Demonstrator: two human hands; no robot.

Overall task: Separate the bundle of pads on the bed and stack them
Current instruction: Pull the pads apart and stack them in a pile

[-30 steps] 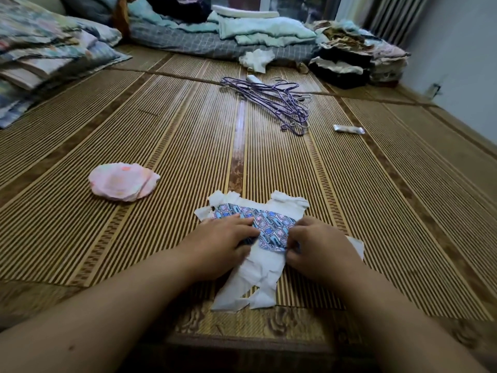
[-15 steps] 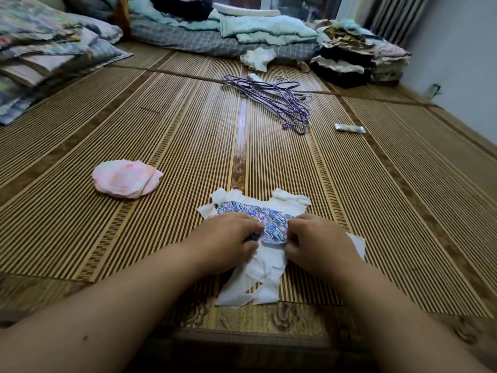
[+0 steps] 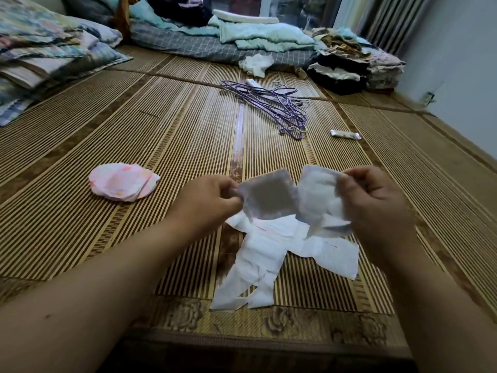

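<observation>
A loose pile of white pads (image 3: 271, 249) lies on the bamboo mat near the bed's front edge. Above it I hold a pad (image 3: 269, 196) stretched between both hands, its pale grey back towards me, folded in the middle. My left hand (image 3: 207, 200) pinches its left edge. My right hand (image 3: 376, 203) grips its right part. The blue patterned side is hidden. A pink round bundle of pads (image 3: 122, 181) rests on the mat to the left.
Purple wire hangers (image 3: 271, 106) lie mid-bed, with a small foil packet (image 3: 345, 135) to their right. Folded bedding (image 3: 40, 57) is stacked at the far left, quilts (image 3: 215, 41) and folded clothes (image 3: 349, 63) along the far side. A wall rises on the right.
Both hands were pressing on the blue patterned pad atop the white pile. They have lifted it off the pile and pulled it apart, its pale back now facing me.
</observation>
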